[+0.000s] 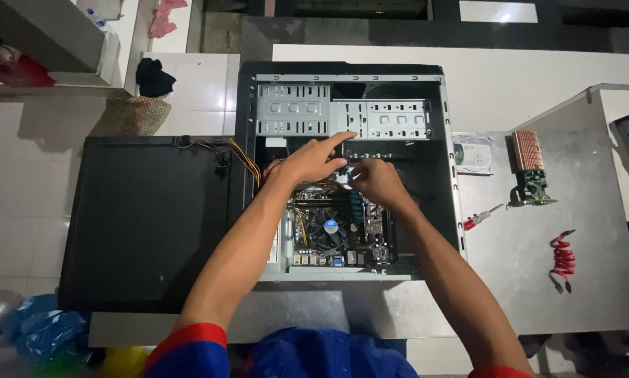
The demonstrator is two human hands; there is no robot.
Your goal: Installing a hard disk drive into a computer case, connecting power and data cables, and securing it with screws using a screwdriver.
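One open computer case (437, 150) lies on its side on a grey table (510, 266), panel off, interior facing up. Contents: one motherboard (342, 238) in the lower half, carrying one round cooler fan (330, 227); one perforated metal drive cage (342, 119) along the upper edge; one bundle of yellow, red and black cables (248, 164) entering from the left.

Both hands work inside the case, just above the motherboard and just below the drive cage. The left hand (311, 161) has its fingers spread, index extended toward the cage — not closed on anything visible. The right hand (377, 182) sits just beside it, fingers curled inward around something small and dark; whether it is actually pinched cannot be told, since the knuckles hide it.

Outside the case, right of the right hand, counted: one hard drive (474, 154) nearest the case wall, one red-handled screwdriver (482, 218) below it, one expansion card with copper heatsink (530, 168) farther out, one bunch of red flat cables (561, 257) farthest. Left of the left hand — one black side panel (146, 224), lying flat against the case.
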